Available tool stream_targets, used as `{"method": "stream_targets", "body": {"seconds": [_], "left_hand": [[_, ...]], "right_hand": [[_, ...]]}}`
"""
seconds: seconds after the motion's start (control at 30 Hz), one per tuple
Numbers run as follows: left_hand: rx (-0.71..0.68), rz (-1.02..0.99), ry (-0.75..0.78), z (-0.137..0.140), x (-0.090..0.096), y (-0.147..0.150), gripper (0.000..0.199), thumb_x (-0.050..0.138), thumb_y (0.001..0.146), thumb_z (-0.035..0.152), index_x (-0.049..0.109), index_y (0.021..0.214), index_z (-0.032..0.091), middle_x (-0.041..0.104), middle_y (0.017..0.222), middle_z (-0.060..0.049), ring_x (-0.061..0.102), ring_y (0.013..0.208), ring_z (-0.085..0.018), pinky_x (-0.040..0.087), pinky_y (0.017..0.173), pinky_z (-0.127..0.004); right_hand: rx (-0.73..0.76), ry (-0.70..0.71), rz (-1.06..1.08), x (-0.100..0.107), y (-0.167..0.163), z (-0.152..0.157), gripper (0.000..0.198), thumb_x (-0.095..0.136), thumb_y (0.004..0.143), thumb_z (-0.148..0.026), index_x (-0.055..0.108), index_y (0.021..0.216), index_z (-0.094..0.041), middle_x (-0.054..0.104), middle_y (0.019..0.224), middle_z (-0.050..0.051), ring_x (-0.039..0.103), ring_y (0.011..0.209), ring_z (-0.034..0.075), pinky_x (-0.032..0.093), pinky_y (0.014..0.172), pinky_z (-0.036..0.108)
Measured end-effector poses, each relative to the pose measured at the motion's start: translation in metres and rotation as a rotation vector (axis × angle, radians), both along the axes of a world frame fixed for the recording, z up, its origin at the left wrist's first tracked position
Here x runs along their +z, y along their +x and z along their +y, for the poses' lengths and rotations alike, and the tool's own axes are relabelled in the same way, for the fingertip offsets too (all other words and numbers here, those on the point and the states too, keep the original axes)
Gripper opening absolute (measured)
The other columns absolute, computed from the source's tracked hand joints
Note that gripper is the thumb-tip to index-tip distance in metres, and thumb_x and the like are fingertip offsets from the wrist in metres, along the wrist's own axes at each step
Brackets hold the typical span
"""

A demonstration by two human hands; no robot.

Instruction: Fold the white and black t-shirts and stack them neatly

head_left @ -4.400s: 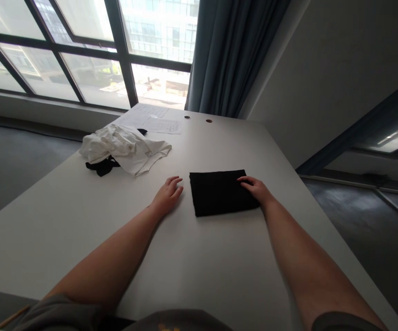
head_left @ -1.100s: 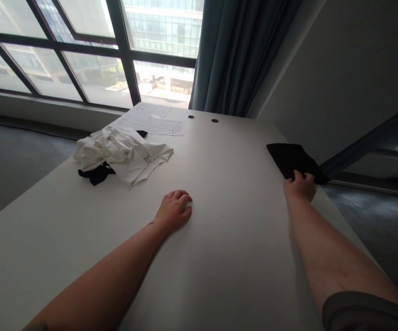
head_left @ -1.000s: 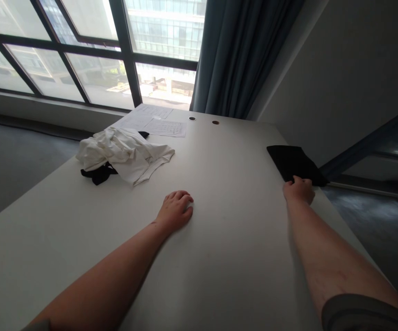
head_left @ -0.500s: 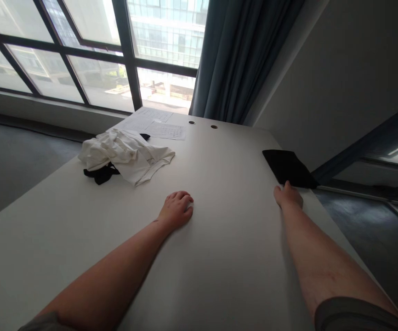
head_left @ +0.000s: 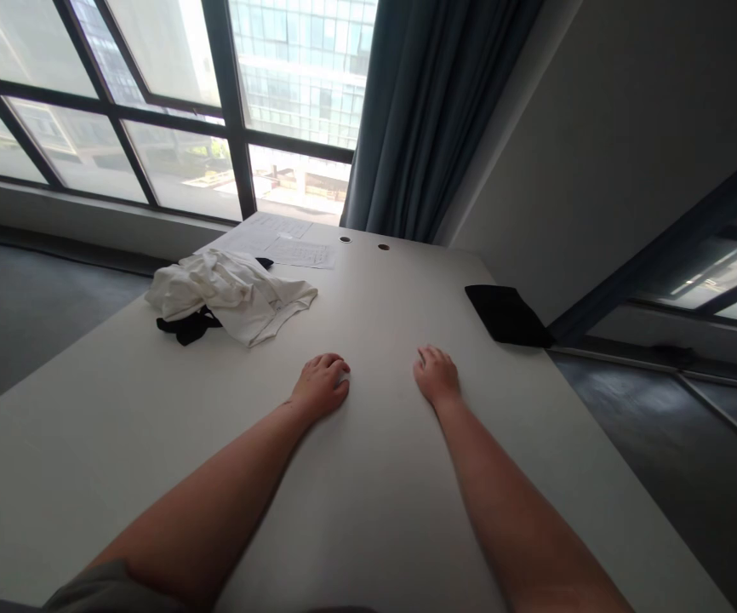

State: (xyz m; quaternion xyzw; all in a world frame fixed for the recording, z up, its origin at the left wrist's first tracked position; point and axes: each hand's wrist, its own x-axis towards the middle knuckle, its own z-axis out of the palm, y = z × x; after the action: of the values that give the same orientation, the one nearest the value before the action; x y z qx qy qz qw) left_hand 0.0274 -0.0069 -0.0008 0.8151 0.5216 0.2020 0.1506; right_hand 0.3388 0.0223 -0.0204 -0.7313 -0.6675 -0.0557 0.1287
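My left hand (head_left: 322,383) rests on the white table (head_left: 381,477), palm down. Its fingers are loosely bent, the thumb stands apart from them, and nothing shows in its grasp. Across a short gap, my right hand (head_left: 437,375) is over the table with its fingers loosely curved and no object visible in it. Beyond the right hand, at the table's right edge, lies a flat black piece (head_left: 507,316), perhaps folded cloth. A crumpled white garment (head_left: 234,294) lies up and left of my left hand, with black fabric (head_left: 190,325) poking out from under it.
Printed paper sheets (head_left: 298,252) lie at the far end of the table, beside two round cable holes (head_left: 384,247). Behind stand a framed window (head_left: 298,77) and a dark blue curtain (head_left: 419,128). A grey wall (head_left: 598,153) rises at the right.
My right hand has let go of the black piece's near edge and moved left toward the table's middle. My left hand stays in place. The view has shifted slightly right.
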Motion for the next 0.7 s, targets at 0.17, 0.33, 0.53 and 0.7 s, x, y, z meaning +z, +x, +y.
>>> {"method": "stream_targets", "body": {"seconds": [0.17,0.33,0.53,0.7], "left_hand": [[0.187,0.085,0.03,0.004,-0.008,-0.013,0.039,0.061,0.092,0.036,0.069,0.129,0.025,0.055,0.152,-0.013,0.044,0.147,-0.035,0.03,0.126,-0.055],[0.435,0.113,0.206,0.037,-0.001,-0.07,0.055,0.068,0.087,0.033,0.061,0.142,0.025,0.022,0.174,-0.012,0.007,0.163,-0.041,0.015,0.129,-0.065],[0.751,-0.077,0.368,0.087,0.001,-0.155,0.067,0.066,0.094,0.04,0.047,0.156,0.022,0.006,0.176,-0.018,-0.003,0.162,-0.046,0.012,0.125,-0.074],[0.64,-0.073,0.342,0.103,-0.007,-0.159,0.073,0.068,0.092,0.045,0.045,0.159,0.026,0.008,0.177,-0.014,0.001,0.162,-0.045,0.011,0.128,-0.072]], "right_hand": [[0.303,-0.113,0.086,-0.002,-0.059,-0.047,0.048,0.049,0.101,-0.028,0.061,0.147,-0.02,0.048,0.16,0.012,0.044,0.147,0.031,0.029,0.124,0.052],[0.325,-0.176,0.166,0.002,-0.09,-0.09,0.053,0.055,0.098,-0.03,0.058,0.151,-0.023,0.041,0.165,0.013,0.035,0.153,0.035,0.02,0.127,0.059],[0.496,-0.159,0.303,0.009,-0.092,-0.089,0.045,0.059,0.095,-0.028,0.067,0.139,-0.025,0.053,0.157,0.01,0.046,0.146,0.029,0.024,0.127,0.056],[0.516,-0.103,0.378,0.009,-0.088,-0.079,0.038,0.061,0.093,-0.026,0.072,0.129,-0.024,0.06,0.146,0.012,0.055,0.136,0.028,0.028,0.126,0.057]]}}
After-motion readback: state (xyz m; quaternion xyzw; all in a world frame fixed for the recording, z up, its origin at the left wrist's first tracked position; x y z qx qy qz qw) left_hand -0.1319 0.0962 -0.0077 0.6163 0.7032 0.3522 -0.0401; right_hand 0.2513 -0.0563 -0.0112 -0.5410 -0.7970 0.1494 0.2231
